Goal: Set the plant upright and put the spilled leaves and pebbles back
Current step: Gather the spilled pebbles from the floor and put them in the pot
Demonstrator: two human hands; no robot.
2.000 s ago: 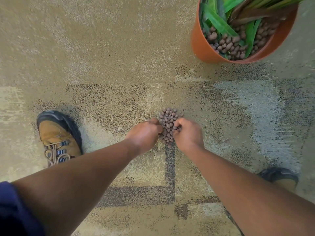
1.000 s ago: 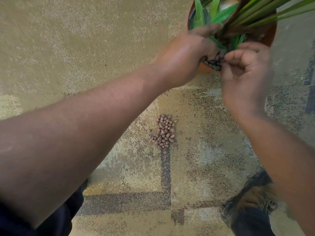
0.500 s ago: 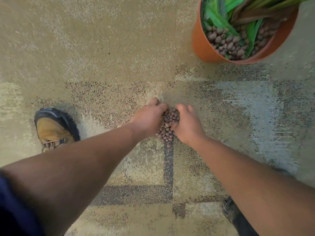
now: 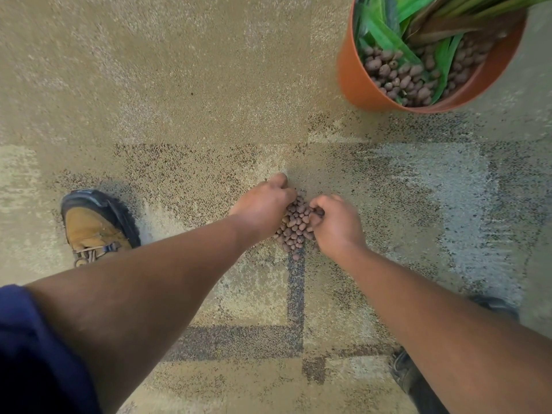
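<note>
From the head camera, looking down at a patterned beige carpet [image 4: 179, 85], both hands reach to one small heap of brown clay pebbles [image 4: 294, 227] lying on the floor near the middle of the frame. The left hand [image 4: 263, 204] sits at the heap's left side with its fingers curled down over the pebbles, touching them. The right hand [image 4: 336, 224] sits at the heap's right side, its fingers curled round several pebbles at the heap's upper edge. The two hands stand close together with only the heap between them.

The orange plant pot [image 4: 358, 85] stands upright on the carpet at the upper right, well apart from the heap. Inside it lie more pebbles, with long green leaves [image 4: 385, 34] and some brown ones rising from them.

A tan boot with a black toe [image 4: 92, 225] stands on the carpet to the left of the left forearm. A dark blue sleeve [image 4: 33, 354] shows at the lower left corner.
</note>
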